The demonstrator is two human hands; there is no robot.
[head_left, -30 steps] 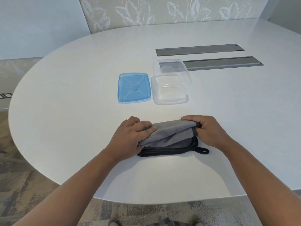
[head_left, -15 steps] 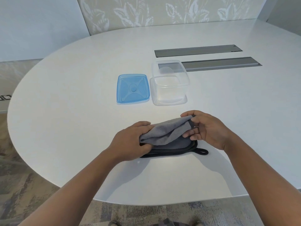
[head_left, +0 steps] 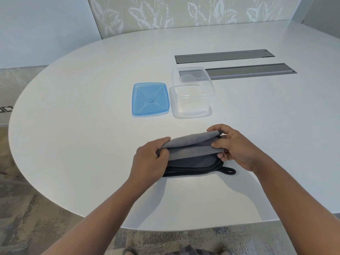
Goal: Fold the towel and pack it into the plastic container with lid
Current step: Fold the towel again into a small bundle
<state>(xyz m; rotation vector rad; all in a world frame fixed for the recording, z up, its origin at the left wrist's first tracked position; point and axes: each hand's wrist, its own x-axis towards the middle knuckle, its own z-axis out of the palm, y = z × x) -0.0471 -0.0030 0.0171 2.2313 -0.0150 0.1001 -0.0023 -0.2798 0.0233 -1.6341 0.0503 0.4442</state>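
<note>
Folding step's basically done I think; left hand [head_left: 150,159] and right hand [head_left: 234,147] both have fingers curled round the ends of the towel [head_left: 191,150], lower centre of the bench [head_left: 73,116]; next it needs lifting into the open container [head_left: 192,100] above, blue lid [head_left: 150,99] beside it.

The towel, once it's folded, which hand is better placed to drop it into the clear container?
Probably the right hand: it grips the towel at the end nearer the open container; the left hand sits below the blue lid.
</note>
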